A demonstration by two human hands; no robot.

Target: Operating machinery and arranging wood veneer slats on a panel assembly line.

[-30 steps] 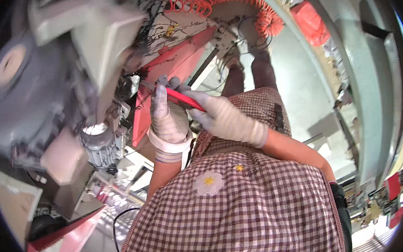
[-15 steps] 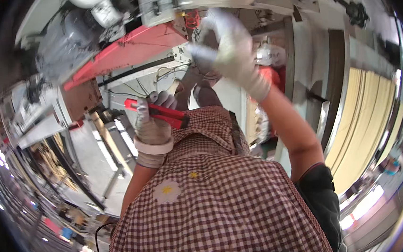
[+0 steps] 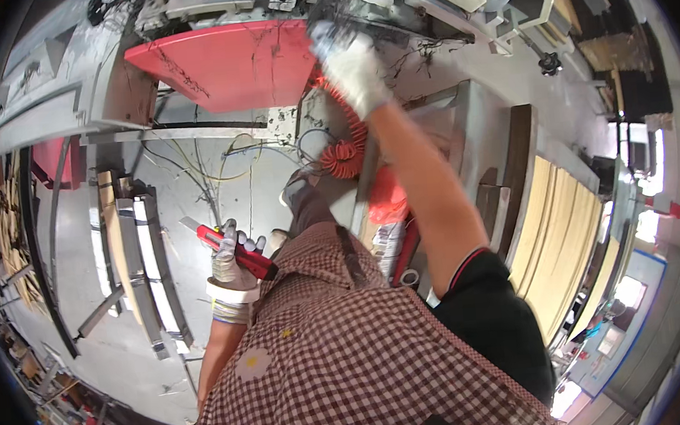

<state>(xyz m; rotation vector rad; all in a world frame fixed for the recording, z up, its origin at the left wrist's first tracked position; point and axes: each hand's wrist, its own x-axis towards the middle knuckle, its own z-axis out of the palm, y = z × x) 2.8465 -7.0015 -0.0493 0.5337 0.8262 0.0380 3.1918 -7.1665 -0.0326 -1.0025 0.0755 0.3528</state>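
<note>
My left hand (image 3: 234,262), in a whitish glove, is closed around a red utility knife (image 3: 245,256) whose blade sticks out past the fingers, up and to the left. A white ring, like a roll of tape (image 3: 233,291), sits around that wrist. My right hand (image 3: 353,72), gloved too, reaches far forward to the right end of a red panel (image 3: 236,65) on the machine. Motion smears its fingers, and whether they grip anything cannot be made out. Dark stringy scraps (image 3: 423,54) cling to the machine near it.
An orange-red coiled hose (image 3: 341,158) hangs below my right hand. Loose cables (image 3: 209,175) trail under the machine. Long strips (image 3: 140,264) stand at left, and a stack of pale boards (image 3: 553,236) is at right. A black knob (image 3: 550,64) juts out at upper right.
The view has swung, bringing more of the machine and the coiled hose into sight. My right hand now reaches to the red panel's end. The knife stays in my left hand.
</note>
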